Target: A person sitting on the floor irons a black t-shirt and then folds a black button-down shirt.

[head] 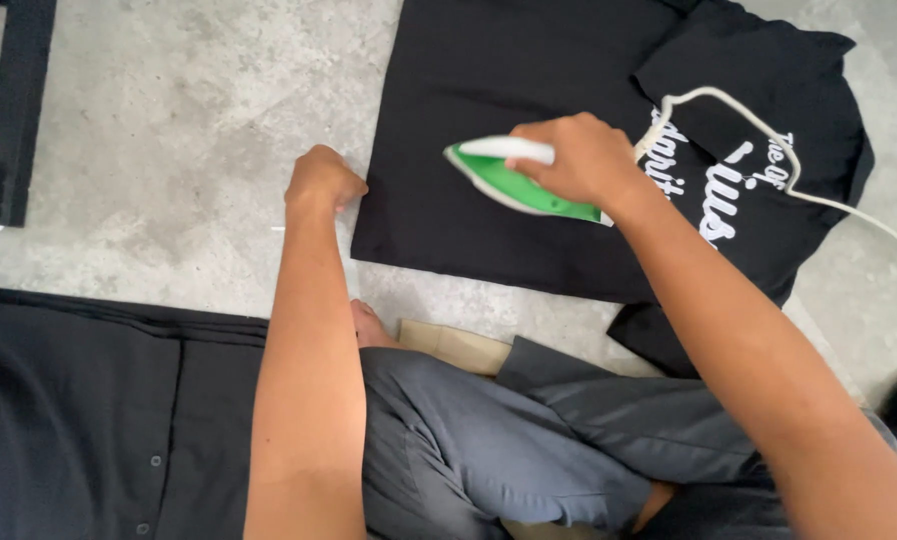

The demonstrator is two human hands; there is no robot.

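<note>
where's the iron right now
In the head view the green and white iron sits upper centre on the black T-shirt spread on the concrete floor, gripped by the right hand; the left hand is beside the shirt's edge.

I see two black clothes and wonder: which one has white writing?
The black shirt under the iron has white lettering at its right; the black garment at lower left shows only buttons.
</note>
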